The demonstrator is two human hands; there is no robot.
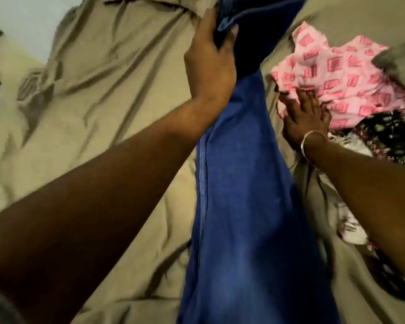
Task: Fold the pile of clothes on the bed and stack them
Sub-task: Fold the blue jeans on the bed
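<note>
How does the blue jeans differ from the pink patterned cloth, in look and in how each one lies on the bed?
The blue jeans are plain dark denim; the pink patterned cloth is light with red squares. The jeans lie stretched long, while the pink cloth is crumpled. The left hand grips the jeans; the right hand rests flat against the pink cloth. Both lie on the tan sheet.

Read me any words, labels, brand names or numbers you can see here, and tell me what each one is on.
No text can be read.
The pink cloth carries red square prints, too blurred to tell whether they hold letters.
The blue jeans show no label or tag.
The dark floral cloth shows only a pattern.
</note>
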